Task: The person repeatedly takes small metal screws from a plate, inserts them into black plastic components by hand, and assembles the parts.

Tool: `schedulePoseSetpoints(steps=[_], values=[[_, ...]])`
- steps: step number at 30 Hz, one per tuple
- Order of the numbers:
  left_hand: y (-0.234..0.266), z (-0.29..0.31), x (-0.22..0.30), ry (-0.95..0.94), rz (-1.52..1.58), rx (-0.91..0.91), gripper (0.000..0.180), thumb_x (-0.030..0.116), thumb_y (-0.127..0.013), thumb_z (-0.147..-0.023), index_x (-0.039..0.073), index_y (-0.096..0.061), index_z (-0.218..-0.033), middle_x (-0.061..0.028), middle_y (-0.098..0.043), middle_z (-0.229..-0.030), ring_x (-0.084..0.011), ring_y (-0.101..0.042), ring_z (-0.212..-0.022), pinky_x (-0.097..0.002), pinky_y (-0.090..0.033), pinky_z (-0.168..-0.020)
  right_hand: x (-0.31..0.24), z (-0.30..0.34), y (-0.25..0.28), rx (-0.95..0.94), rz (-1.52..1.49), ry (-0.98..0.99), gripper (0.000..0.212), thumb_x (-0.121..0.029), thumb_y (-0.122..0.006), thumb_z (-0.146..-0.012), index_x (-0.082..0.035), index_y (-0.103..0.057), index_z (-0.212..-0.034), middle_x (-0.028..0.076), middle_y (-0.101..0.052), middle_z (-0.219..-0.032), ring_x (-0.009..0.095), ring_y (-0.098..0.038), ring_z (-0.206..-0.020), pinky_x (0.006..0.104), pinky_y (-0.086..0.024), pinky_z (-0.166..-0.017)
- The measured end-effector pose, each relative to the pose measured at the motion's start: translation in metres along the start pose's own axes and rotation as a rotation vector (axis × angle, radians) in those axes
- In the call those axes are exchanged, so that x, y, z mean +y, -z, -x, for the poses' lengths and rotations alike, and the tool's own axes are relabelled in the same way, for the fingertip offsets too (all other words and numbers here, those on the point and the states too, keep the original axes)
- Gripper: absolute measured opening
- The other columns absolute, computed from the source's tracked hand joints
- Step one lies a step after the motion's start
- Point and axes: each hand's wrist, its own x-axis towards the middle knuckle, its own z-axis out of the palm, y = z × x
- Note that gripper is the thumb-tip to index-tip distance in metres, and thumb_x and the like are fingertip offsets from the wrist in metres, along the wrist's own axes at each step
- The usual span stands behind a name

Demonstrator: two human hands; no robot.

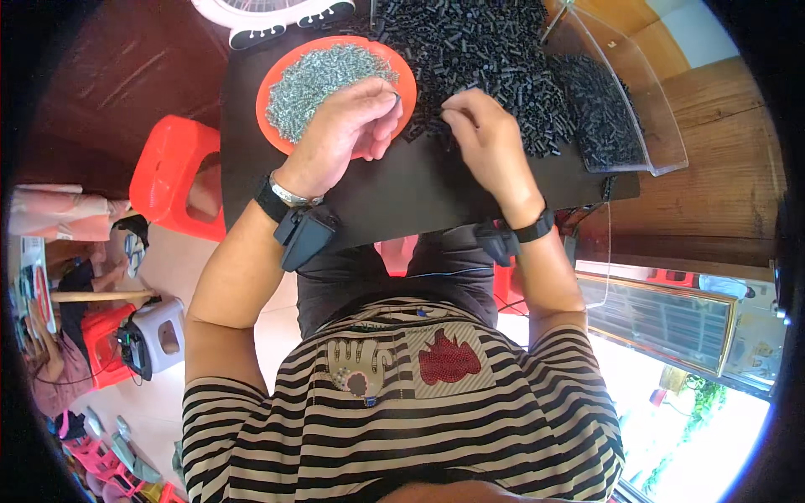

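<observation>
Black tubes point(495, 50): lying heaped across the far part of the dark table point(402, 189), straight ahead of the person.
Right hand point(486, 138): resting at the near edge of that heap, fingertips pinching together, probably on one small black piece, though it is too small to tell.
Left hand point(348, 126): hovering over the near rim of the orange plate point(272, 80), fingers curling inward; I cannot tell what they are gripping.
Screws point(323, 80): sitting piled as silvery bits on the plate, just left of the tubes.
Clear tray point(625, 101): holding more black pieces, right of the heap.
Red stool point(172, 172): standing left of the table.
</observation>
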Motion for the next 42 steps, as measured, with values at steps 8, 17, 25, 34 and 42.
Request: schedulePoseSetpoints(steps=[8,17,25,34,42], values=[[-0.004,0.0,0.001,-0.002,0.068,-0.11,0.027,0.031,-0.049,-0.094,0.007,-0.049,-0.083,0.0029,-0.038,-0.064,-0.0089,-0.041,-0.054,-0.0206,-0.032,-0.049,-0.006,-0.027,0.011,-0.226,-0.954,-0.335,0.016,-0.016,-0.061,-0.09,-0.002,-0.064,-0.096,0.001,-0.063,-0.082,0.007,-0.055,-0.073,0.0214,-0.044,-0.068],[-0.003,-0.001,0.002,0.004,0.065,-0.159,0.027,0.032,-0.05,-0.093,0.009,-0.049,-0.08,0.0036,-0.039,-0.065,-0.0091,-0.044,-0.055,-0.0215,-0.032,-0.052,-0.021,-0.025,0.006,-0.279,-0.986,-0.325,0.018,-0.019,-0.06,-0.091,-0.001,-0.064,-0.094,0.0,-0.06,-0.079,0.007,-0.05,-0.072,0.0218,-0.043,-0.069],[-0.005,0.0,0.001,0.014,0.068,-0.133,0.026,0.032,-0.049,-0.094,0.009,-0.049,-0.082,0.0038,-0.039,-0.065,-0.0088,-0.044,-0.055,-0.0215,-0.031,-0.052,-0.031,-0.026,0.018,-0.331,-0.843,-0.293,0.013,-0.014,-0.06,-0.09,-0.002,-0.063,-0.092,-0.001,-0.06,-0.081,0.007,-0.052,-0.075,0.0221,-0.043,-0.071],[-0.005,-0.001,-0.002,0.038,0.043,-0.139,0.024,0.029,-0.048,-0.094,0.008,-0.049,-0.083,0.0042,-0.037,-0.065,-0.0082,-0.041,-0.055,-0.0215,-0.03,-0.051,-0.032,-0.026,0.019,-0.348,-0.681,-0.223,0.011,-0.013,-0.061,-0.089,-0.002,-0.063,-0.092,-0.002,-0.06,-0.081,0.006,-0.052,-0.075,0.0207,-0.043,-0.071],[-0.009,0.0,-0.004,-0.003,0.032,-0.086,0.025,0.029,-0.047,-0.095,0.008,-0.049,-0.082,0.0041,-0.036,-0.066,-0.0079,-0.04,-0.055,-0.0209,-0.03,-0.049,-0.035,-0.022,0.011,-0.253,-0.63,-0.176,0.012,-0.011,-0.061,-0.088,0.0,-0.063,-0.09,0.001,-0.063,-0.078,0.006,-0.054,-0.074,0.0219,-0.045,-0.068]])
